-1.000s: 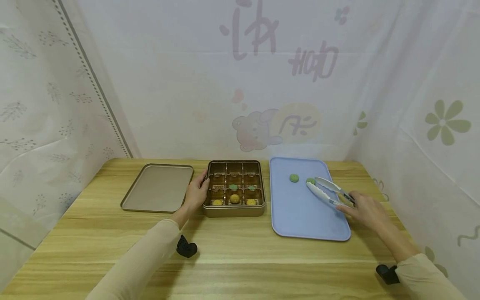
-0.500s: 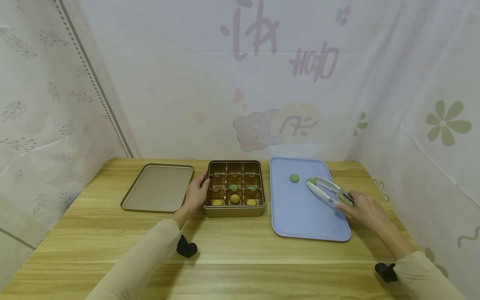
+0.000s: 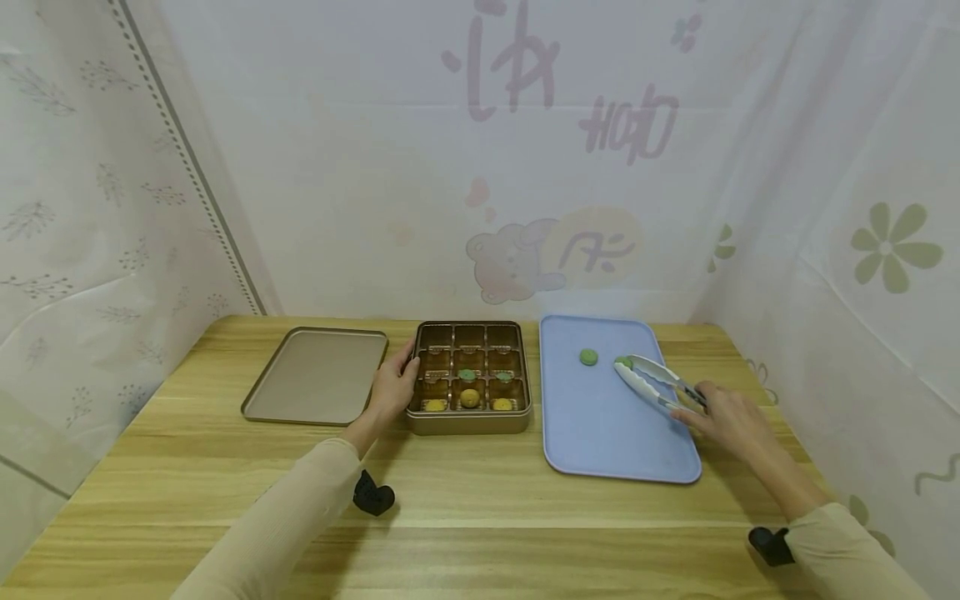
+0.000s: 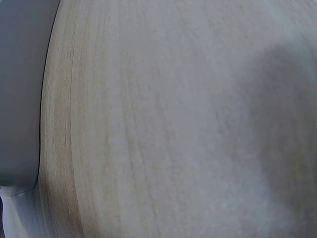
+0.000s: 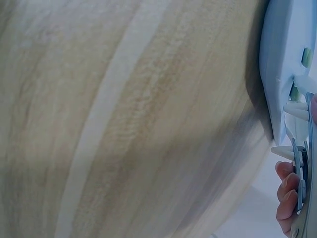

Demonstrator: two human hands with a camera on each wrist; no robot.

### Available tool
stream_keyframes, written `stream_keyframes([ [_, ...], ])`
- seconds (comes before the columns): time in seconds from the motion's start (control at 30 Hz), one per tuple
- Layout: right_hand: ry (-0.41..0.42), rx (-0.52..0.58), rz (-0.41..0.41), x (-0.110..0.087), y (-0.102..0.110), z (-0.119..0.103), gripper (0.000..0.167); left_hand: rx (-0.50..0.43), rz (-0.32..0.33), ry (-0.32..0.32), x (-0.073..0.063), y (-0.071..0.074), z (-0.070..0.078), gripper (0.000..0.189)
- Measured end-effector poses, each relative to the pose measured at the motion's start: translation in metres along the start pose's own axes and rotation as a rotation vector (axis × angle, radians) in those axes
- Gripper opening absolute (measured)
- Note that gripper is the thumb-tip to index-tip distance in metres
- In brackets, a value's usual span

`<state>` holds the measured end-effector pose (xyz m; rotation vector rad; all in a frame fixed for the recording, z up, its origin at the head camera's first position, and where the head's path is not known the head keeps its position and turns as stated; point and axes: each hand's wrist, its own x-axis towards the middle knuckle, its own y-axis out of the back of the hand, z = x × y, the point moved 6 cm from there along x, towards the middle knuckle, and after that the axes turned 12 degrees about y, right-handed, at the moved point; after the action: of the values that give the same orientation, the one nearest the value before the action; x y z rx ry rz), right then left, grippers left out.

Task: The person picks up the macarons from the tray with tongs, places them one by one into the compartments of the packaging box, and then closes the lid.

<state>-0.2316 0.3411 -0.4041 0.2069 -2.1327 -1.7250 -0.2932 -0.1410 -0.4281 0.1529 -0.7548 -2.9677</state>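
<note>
White patterned cloth [image 3: 337, 167] is hanging around the far, left and right sides, carrying purple lettering [image 3: 630, 125] that I cannot read reliably. Before it a pale wooden table [image 3: 570, 533] is spreading, crossed at the near left and near right by two cream sleeves [image 3: 285, 517]. A blue rectangular tray [image 3: 600, 437] is lying on the right; a flat tan metal lid [image 3: 318, 375] is lying on the left. Between them a bronze metal box [image 3: 468, 423] is standing, its brown insert showing nine compartments. The left hand [image 3: 393, 385] is touching the box's left side; whether it is gripping I cannot tell. The right hand [image 3: 727, 421] is clamping white-tipped tongs [image 3: 642, 387], which are straddling and partly hiding one of two round green pieces [image 3: 588, 357] on the tray. Five more round pieces are sitting in the box: two green [image 3: 467, 375] in the middle row, three yellow [image 3: 470, 398] in the near row.
</note>
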Motion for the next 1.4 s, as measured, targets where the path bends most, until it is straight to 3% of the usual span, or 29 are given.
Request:
stream_keyframes([
  [0.9,-0.028,0.024,0.032,-0.002,0.009,0.000,0.044,0.007,-0.004,0.016,0.000,-0.001,-0.001,0.047],
  [1.17,-0.024,0.054,0.017,0.010,0.017,-0.012,0.051,-0.004,-0.008,0.016,0.000,-0.001,-0.001,0.047],
  [1.4,0.013,0.056,0.000,0.034,0.014,-0.031,0.049,0.000,0.000,0.006,0.001,0.000,-0.002,0.047],
])
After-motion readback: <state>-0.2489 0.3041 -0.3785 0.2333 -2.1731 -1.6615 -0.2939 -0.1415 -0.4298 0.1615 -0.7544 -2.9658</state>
